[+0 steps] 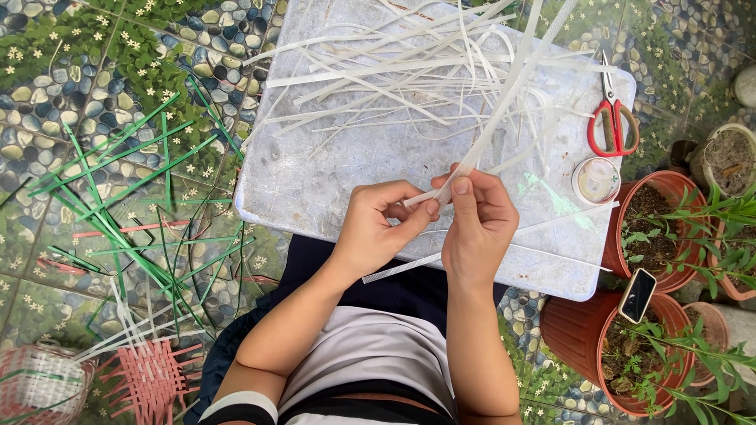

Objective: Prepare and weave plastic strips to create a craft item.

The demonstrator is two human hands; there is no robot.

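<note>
Both hands meet over the near edge of one grey board (315, 181). The left hand (378, 224) and the right hand (476, 220) each pinch the same white strip (504, 98), fingers closed tight on it. Many more white strips (378, 75) lie far on the board. One pair of red scissors (613, 118) sits right, above one tape roll (596, 179). Three brown pots (579, 330) stand right. Green strips (118, 197) lie left
</note>
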